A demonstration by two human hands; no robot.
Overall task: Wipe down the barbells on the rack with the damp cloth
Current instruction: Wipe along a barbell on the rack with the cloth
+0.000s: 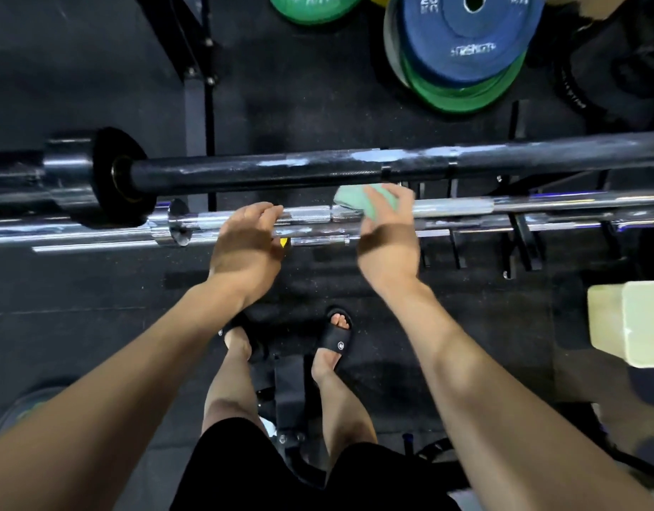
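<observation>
Green cloth (366, 202) sits mid-frame, wrapped over the chrome barbell (502, 206) and gripped by the right hand (386, 230). Left hand (246, 239) is just left of it, open, fingers resting on the same bar's knurled section. Black barbell (318, 169) with white smears runs just above across the frame; blue and green plates (462, 49) lie on the floor upper right.
</observation>
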